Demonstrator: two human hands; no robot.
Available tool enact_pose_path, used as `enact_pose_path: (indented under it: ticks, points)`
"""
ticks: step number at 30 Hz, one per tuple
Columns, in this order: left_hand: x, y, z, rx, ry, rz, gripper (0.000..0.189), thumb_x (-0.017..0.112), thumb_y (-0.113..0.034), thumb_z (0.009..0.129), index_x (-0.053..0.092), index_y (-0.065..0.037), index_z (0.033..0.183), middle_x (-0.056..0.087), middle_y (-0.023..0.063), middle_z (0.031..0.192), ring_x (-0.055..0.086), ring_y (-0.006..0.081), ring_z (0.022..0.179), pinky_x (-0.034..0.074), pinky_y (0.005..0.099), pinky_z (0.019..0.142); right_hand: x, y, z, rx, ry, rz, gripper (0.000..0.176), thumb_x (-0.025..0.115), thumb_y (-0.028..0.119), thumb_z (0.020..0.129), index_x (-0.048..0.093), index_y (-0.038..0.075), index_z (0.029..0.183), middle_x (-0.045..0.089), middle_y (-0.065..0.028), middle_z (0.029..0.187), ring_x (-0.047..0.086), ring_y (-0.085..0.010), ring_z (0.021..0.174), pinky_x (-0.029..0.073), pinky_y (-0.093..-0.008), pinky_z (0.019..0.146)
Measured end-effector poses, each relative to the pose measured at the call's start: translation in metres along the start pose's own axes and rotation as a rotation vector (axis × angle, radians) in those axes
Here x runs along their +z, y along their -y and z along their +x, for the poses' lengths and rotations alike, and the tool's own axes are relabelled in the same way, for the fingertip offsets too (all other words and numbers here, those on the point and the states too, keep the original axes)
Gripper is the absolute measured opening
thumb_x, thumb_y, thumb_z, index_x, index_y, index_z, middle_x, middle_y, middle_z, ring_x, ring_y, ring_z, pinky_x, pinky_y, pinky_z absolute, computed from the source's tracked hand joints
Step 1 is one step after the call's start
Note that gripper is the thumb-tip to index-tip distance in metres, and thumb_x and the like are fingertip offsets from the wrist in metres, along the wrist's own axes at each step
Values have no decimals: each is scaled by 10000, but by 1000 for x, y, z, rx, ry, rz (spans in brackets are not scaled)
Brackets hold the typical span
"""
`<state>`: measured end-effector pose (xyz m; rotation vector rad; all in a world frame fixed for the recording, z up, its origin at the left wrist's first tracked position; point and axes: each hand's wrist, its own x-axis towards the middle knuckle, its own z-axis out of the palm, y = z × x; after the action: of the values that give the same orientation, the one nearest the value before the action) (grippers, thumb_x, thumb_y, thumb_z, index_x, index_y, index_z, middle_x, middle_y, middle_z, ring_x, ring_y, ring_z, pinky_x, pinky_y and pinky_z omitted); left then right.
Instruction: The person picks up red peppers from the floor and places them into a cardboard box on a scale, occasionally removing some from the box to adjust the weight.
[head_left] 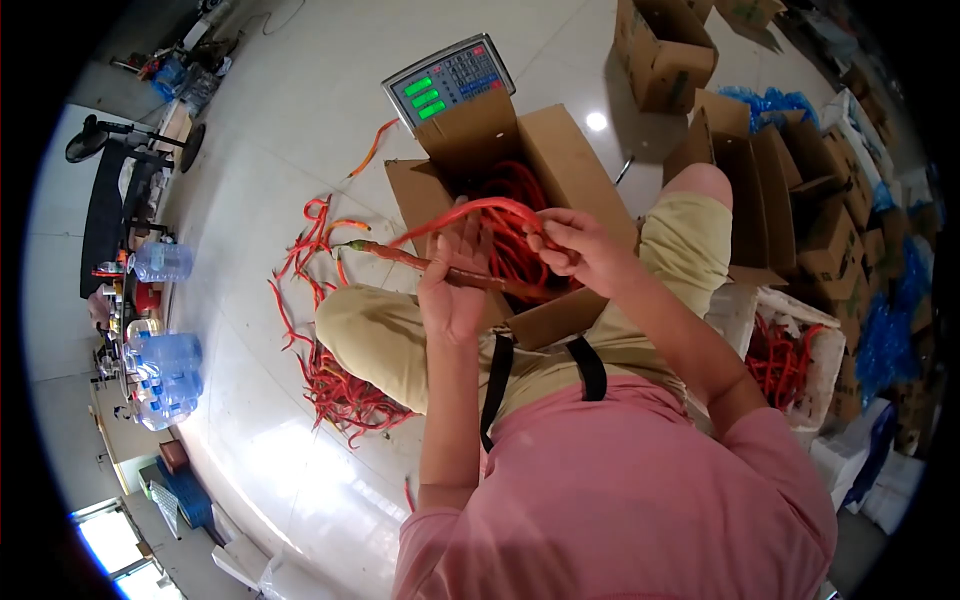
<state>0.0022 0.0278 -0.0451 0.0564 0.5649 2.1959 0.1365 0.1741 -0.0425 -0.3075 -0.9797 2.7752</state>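
Note:
Over an open cardboard box [570, 150] are both my hands. My left hand [455, 295] is palm up, with a dark brownish-red chili pepper [400, 256] between thumb and fingers, its green stem pointing left. Pinched in my right hand [582, 250] is a long bright red chili pepper [465, 209] that curves leftward above my left fingers. More red chili peppers [512, 255] fill the box below, partly hidden by my hands. Behind the box stands a scale [450, 80] with green lit displays, partly covered by a raised flap.
Loose chili peppers [350, 395] lie heaped on the floor left of my leg. A white foam box [825, 365] with red chilies stands at my right. Further right are cardboard boxes [665, 60] and blue plastic [890, 340]. Large water bottles [165, 365] stand far left.

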Motion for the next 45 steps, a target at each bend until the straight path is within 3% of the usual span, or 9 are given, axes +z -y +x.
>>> enact_pose_path:
  ticks: [12, 16, 22, 24, 29, 30, 36, 41, 45]
  points:
    - [-44, -35, 24, -16, -122, -117, 311, 415, -83, 920, 448, -55, 1228, 535, 89, 1182, 502, 224, 1047, 361, 385, 980, -66, 132, -260, -1210, -633, -328, 308, 495, 146, 919, 469, 31, 1203, 547, -70, 1091, 540, -184, 920, 459, -290, 827]
    - [-50, -33, 29, -42, -160, -95, 287, 438, -70, 906, 469, -57, 1191, 546, 89, 1160, 500, 219, 1055, 359, 402, 982, -107, 130, -330, -1427, -1397, -337, 324, 477, 159, 928, 469, 16, 1219, 505, -131, 1186, 508, -238, 1051, 445, -338, 875]
    - [-48, -24, 28, -62, -239, -67, 277, 447, -30, 889, 471, -66, 1163, 543, 97, 1148, 499, 218, 1053, 361, 463, 971, -149, 97, -326, -753, -1931, -563, 347, 419, 70, 909, 435, -15, 1245, 495, -156, 1223, 505, -287, 1068, 438, -320, 868]
    - [-43, -17, 26, -63, -226, -42, 293, 445, -13, 884, 460, -68, 1170, 539, 100, 1147, 495, 224, 1057, 355, 480, 974, -126, 70, -273, -647, -1683, -1096, 350, 439, 92, 890, 453, -15, 1223, 514, -145, 1203, 533, -276, 1037, 440, -334, 874]
    - [-14, 21, 28, -109, -15, -64, 321, 471, -18, 874, 422, -47, 1190, 527, 128, 1128, 499, 258, 1048, 337, 473, 1001, -29, -16, -101, -209, -453, -801, 418, 560, 165, 858, 448, 35, 1239, 556, -85, 1121, 554, -143, 944, 432, -287, 846]
    - [-6, 30, 25, -114, 28, -51, 321, 476, -23, 874, 420, -43, 1190, 522, 132, 1128, 497, 260, 1051, 340, 470, 997, 3, -16, -76, -370, -262, -1267, 439, 575, 129, 850, 427, 36, 1253, 561, -93, 1076, 545, -135, 956, 439, -286, 832]
    - [15, 0, -20, -39, 2, 416, 480, 509, -96, 866, 347, -17, 1311, 452, 173, 1266, 426, 273, 1182, 298, 380, 1036, 14, -30, -33, -118, -241, -533, 382, 480, 166, 918, 413, 14, 1262, 579, -69, 892, 437, -57, 600, 376, -194, 511]
    - [-38, -104, -89, 231, 34, 365, 507, 452, -138, 909, 266, -5, 1361, 463, 131, 1233, 470, 221, 1084, 364, 362, 971, -3, -25, -7, -94, -421, -409, 355, 473, 169, 923, 426, 12, 1238, 586, -61, 881, 419, -65, 584, 356, -201, 488]
    - [-115, -153, -127, 523, -431, 38, 322, 462, -111, 904, 462, -8, 1209, 562, 94, 1078, 534, 191, 924, 452, 301, 851, -29, -58, 19, 5, -417, -400, 386, 489, 175, 919, 409, 15, 1261, 562, -56, 1015, 501, -99, 777, 429, -239, 666]
